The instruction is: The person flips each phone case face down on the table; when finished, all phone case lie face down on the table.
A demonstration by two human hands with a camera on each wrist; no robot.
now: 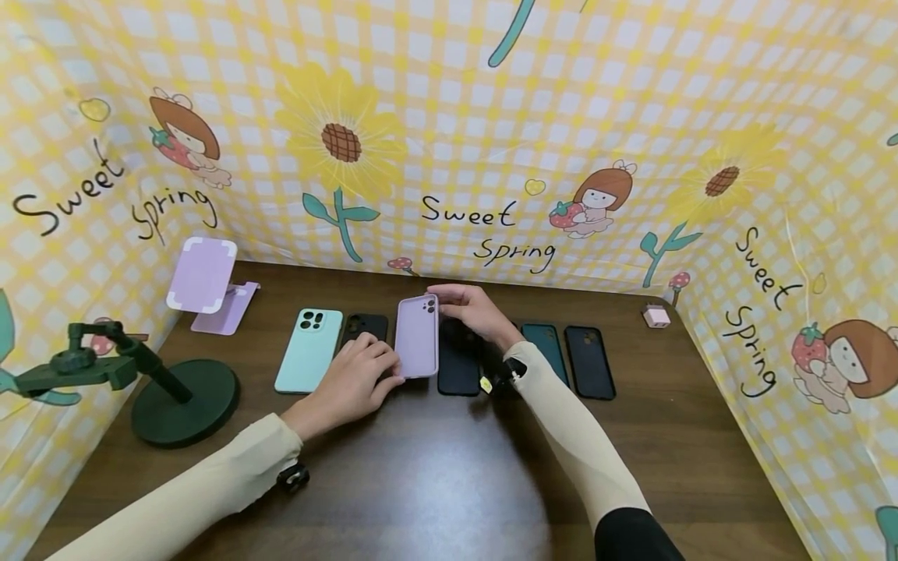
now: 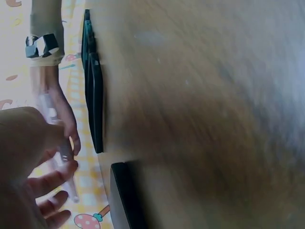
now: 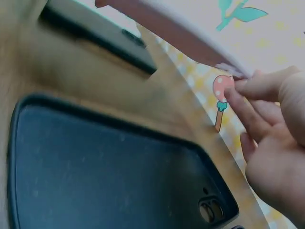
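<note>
A lilac phone case point(image 1: 417, 343) is held above the table between my two hands, its hollow inner side facing the head camera. My left hand point(image 1: 354, 378) pinches its lower left corner. At the upper right corner, beside the camera cutout, my right hand point(image 1: 480, 313) pinches the case with thumb and fingers. In the right wrist view the lilac case point(image 3: 176, 36) is tilted and apart from the tabletop. Below it there lies a black phone case point(image 3: 109, 167), hollow side up. A dark phone case point(image 1: 367, 327) lies behind my left hand, partly hidden.
A mint phone case point(image 1: 309, 354) lies left in the row; a teal case point(image 1: 543, 347) and another black case point(image 1: 591, 362) lie right. A lilac phone stand point(image 1: 203, 276) and a dark green round-based stand point(image 1: 185, 405) are at left. A small pink charger point(image 1: 655, 315) sits far right.
</note>
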